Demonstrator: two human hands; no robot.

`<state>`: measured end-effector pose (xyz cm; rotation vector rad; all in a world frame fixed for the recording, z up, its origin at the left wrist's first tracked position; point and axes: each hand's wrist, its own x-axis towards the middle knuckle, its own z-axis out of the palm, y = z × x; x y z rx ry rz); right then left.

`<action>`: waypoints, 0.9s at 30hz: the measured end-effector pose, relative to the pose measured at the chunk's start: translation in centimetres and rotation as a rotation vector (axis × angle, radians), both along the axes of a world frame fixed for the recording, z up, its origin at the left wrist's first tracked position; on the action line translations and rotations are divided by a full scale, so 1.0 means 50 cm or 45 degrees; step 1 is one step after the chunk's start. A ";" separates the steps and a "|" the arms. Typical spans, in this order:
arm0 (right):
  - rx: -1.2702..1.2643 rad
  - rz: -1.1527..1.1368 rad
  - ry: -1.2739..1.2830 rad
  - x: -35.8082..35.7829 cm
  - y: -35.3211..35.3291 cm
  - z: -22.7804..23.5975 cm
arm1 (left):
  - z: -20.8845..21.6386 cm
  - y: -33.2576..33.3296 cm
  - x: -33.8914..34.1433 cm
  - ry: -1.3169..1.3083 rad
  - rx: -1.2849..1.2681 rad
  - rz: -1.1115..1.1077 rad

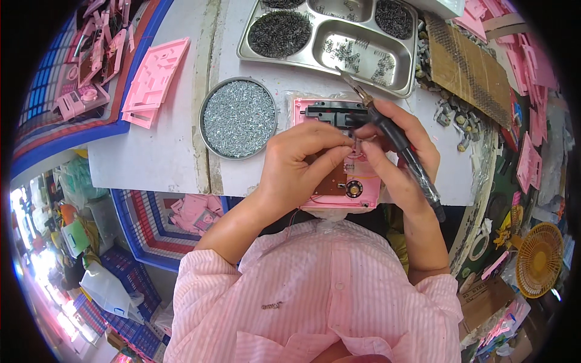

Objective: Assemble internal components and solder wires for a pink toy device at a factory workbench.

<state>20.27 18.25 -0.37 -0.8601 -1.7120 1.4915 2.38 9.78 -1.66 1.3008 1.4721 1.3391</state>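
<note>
In front of me lies an open pink plastic case [370, 196] with a black mechanism [327, 112] across its far part and a small round speaker [354, 189] near its near edge. My left hand [299, 160] reaches over it from the left, thumb and index finger pinched at a tiny part that they mostly hide. My right hand [405, 151] meets it there with the fingertips. Through that hand runs a black-handled tool [393, 133] with a tapered metal tip pointing up and left; its exact kind is unclear. A small coil spring [349, 167] shows just below the fingertips.
A round dish of small metal pieces [238, 118] stands to the left. Beyond the case is a steel compartment tray [330, 75] holding springs. An empty pink shell [156, 81] lies far left. Cardboard [469, 69] covers metal parts at right. Springs [272, 306] rest on my shirt.
</note>
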 end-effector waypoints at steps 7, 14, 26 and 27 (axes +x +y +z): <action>-0.117 0.089 0.000 -0.028 0.011 0.010 | -0.010 0.004 -0.005 -0.422 -0.346 0.011; -0.171 0.075 -0.006 -0.032 0.009 0.008 | -0.008 0.008 -0.006 -0.136 -0.243 0.003; 0.095 -0.044 -0.087 -0.011 -0.021 -0.015 | -0.016 0.010 0.000 0.051 -0.049 0.041; 0.108 -0.086 -0.126 -0.003 -0.023 -0.001 | -0.016 0.012 -0.008 0.150 -0.041 0.005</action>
